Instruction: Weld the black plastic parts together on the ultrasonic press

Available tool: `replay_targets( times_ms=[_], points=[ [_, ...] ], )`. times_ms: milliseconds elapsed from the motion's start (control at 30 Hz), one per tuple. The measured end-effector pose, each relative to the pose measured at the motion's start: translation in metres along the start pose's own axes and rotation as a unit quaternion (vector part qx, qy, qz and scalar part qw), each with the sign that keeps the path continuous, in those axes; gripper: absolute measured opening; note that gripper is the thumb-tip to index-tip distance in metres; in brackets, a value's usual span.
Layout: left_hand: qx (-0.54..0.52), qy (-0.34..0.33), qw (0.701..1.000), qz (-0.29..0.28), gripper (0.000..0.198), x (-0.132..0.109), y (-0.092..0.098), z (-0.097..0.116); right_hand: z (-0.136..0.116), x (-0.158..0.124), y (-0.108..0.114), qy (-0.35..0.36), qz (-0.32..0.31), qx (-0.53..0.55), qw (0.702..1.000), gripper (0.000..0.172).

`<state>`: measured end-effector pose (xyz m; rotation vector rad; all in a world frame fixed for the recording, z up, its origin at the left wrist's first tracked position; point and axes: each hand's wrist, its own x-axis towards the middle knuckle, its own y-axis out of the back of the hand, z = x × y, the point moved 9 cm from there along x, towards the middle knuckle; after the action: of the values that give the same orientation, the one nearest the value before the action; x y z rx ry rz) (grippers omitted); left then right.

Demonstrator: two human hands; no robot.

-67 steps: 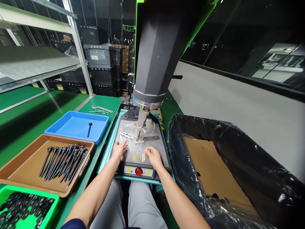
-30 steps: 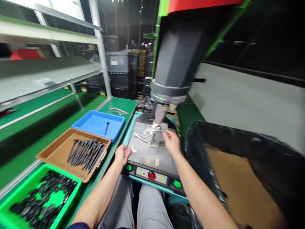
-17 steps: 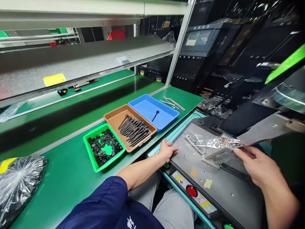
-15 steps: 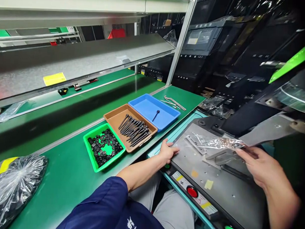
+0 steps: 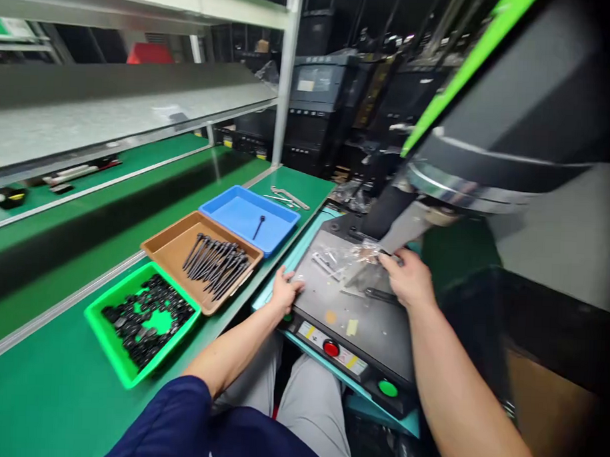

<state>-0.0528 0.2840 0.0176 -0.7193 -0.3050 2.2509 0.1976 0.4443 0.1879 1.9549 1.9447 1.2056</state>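
My left hand [image 5: 285, 291] rests at the near left edge of the grey metal plate [image 5: 376, 324], fingers apart, close to a corner of the clear plastic bag [image 5: 331, 256]. Over the plate, my right hand [image 5: 408, 275] pinches the bag's far right end, where small copper-coloured pieces show through. Beneath the bag, a metal fixture [image 5: 353, 283] is fixed to the plate. A dark, thin thing lies by my right fingertips, too blurred to name.
Left of the plate stand a blue tray [image 5: 235, 209] with one black bolt, a brown tray [image 5: 169, 240] of long bolts, and a green tray [image 5: 99, 318] of small black parts. A machine column [image 5: 478, 141] rises at right.
The view has swung to the right, so the trays and plate sit further left. My right hand still pinches the bag and appears closer to my left hand.
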Motion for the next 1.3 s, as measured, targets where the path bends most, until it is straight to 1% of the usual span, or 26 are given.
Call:
replay_targets(
  times_ms=[67, 133, 233, 300, 367, 467, 500, 567, 633, 667, 700, 733, 767, 833, 900, 933, 1000, 1067, 1100, 1133, 1200, 1233, 1300],
  points=[
    [-0.002, -0.01, 1.0, -0.011, 0.092, 0.002, -0.002, 0.002, -0.003, -0.005, 0.005, -0.04, -0.007, 0.03, 0.999, 0.047],
    [-0.002, -0.018, 1.0, -0.022, 0.088, 0.003, -0.004, 0.003, -0.002, -0.016, 0.016, -0.076, 0.014, 0.092, 0.993, 0.046],
    [0.012, -0.031, 0.999, -0.038, 0.082, 0.003, -0.005, 0.004, -0.005, -0.045, 0.036, -0.085, 0.045, 0.208, 0.973, 0.042],
    [0.027, -0.038, 0.998, -0.047, 0.078, 0.002, -0.004, 0.006, -0.009, -0.068, 0.051, -0.074, 0.057, 0.24, 0.966, 0.039],
    [0.05, -0.044, 0.996, -0.052, 0.074, 0.0, -0.002, 0.008, -0.017, -0.09, 0.067, -0.051, 0.07, 0.208, 0.974, 0.037],
    [0.085, -0.042, 0.994, -0.055, 0.068, -0.003, 0.003, 0.012, -0.033, -0.116, 0.09, -0.01, 0.096, 0.102, 0.99, 0.032],
    [0.097, -0.039, 0.993, -0.052, 0.067, -0.005, 0.006, 0.013, -0.039, -0.123, 0.097, 0.003, 0.107, 0.072, 0.992, 0.031],
    [0.119, -0.05, 0.991, -0.029, 0.062, -0.011, 0.014, 0.021, -0.05, -0.137, 0.108, 0.026, 0.126, 0.038, 0.991, 0.029],
    [0.129, -0.094, 0.987, -0.004, 0.055, -0.025, 0.02, 0.037, -0.06, -0.149, 0.116, 0.044, 0.139, 0.03, 0.989, 0.027],
    [0.128, -0.12, 0.985, -0.007, 0.051, -0.035, 0.018, 0.045, -0.064, -0.155, 0.118, 0.051, 0.142, 0.032, 0.988, 0.027],
    [0.123, -0.139, 0.982, -0.025, 0.047, -0.047, 0.014, 0.052, -0.069, -0.161, 0.119, 0.059, 0.143, 0.038, 0.987, 0.026],
    [0.117, -0.149, 0.98, -0.059, 0.043, -0.062, 0.005, 0.057, -0.074, -0.167, 0.119, 0.069, 0.143, 0.047, 0.986, 0.026],
    [0.114, -0.144, 0.977, -0.105, 0.04, -0.077, -0.006, 0.058, -0.079, -0.172, 0.118, 0.077, 0.142, 0.058, 0.985, 0.027],
    [0.121, -0.116, 0.964, -0.207, 0.034, -0.11, -0.031, 0.054, -0.088, -0.182, 0.113, 0.088, 0.134, 0.087, 0.983, 0.027],
    [0.15, -0.113, 0.937, -0.293, 0.035, -0.143, -0.052, 0.051, -0.096, -0.189, 0.104, 0.086, 0.12, 0.123, 0.981, 0.027],
    [0.171, -0.129, 0.92, -0.329, 0.037, -0.157, -0.061, 0.051, -0.1, -0.193, 0.099, 0.082, 0.112, 0.143, 0.98, 0.027],
    [0.214, -0.182, 0.881, -0.38, 0.041, -0.181, -0.072, 0.055, -0.107, -0.2, 0.087, 0.073, 0.097, 0.192, 0.974, 0.028],
    [0.246, -0.231, 0.849, -0.408, 0.039, -0.197, -0.075, 0.06, -0.113, -0.206, 0.074, 0.063, 0.079, 0.248, 0.964, 0.028],
    [0.255, -0.242, 0.84, -0.412, 0.033, -0.201, -0.074, 0.061, -0.116, -0.208, 0.068, 0.056, 0.069, 0.277, 0.957, 0.028],
    [0.261, -0.244, 0.839, -0.411, 0.025, -0.202, -0.071, 0.063, -0.118, -0.21, 0.061, 0.048, 0.062, 0.303, 0.95, 0.028],
    [0.267, -0.23, 0.846, -0.399, 0.01, -0.2, -0.062, 0.065, -0.121, -0.214, 0.05, 0.036, 0.051, 0.342, 0.938, 0.029],
    [0.268, -0.224, 0.851, -0.392, 0.006, -0.198, -0.057, 0.067, -0.122, -0.215, 0.045, 0.032, 0.046, 0.352, 0.934, 0.029],
    [0.274, -0.234, 0.851, -0.381, 0.006, -0.196, -0.049, 0.074, -0.125, -0.216, 0.035, 0.029, 0.025, 0.353, 0.935, 0.034]
  ],
)
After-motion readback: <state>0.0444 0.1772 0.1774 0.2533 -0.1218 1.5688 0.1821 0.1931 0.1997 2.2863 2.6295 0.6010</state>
